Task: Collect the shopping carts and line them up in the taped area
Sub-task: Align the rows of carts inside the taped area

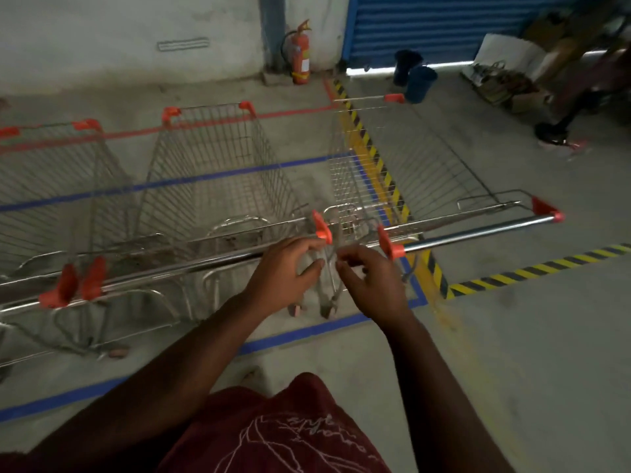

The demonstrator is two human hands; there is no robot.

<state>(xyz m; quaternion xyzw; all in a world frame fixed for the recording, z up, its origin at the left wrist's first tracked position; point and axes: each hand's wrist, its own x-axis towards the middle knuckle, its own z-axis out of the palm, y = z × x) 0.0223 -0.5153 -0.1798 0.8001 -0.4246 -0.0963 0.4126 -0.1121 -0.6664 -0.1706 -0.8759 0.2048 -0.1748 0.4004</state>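
Three wire shopping carts with orange handle caps stand side by side. The left cart (pixel 51 186) and the middle cart (pixel 211 165) sit inside the blue tape outline (pixel 300 332). The right cart (pixel 420 172) stands over the outline's right edge, and its handle (pixel 478 233) angles off to the right. My left hand (pixel 286 271) is at the right end of the middle cart's handle (pixel 205 264), fingers spread and thumb apart, not closed around it. My right hand (pixel 368 278) hovers loosely curled just left of the right cart's orange cap (pixel 392 249), holding nothing.
Yellow-black hazard tape (pixel 532 268) runs along the floor to the right and back towards the blue shutter (pixel 444 22). A red tape line (pixel 290 114) lies behind the carts. A fire extinguisher (pixel 301 56), dark buckets (pixel 418 81) and cardboard clutter (pixel 512 83) stand at the back.
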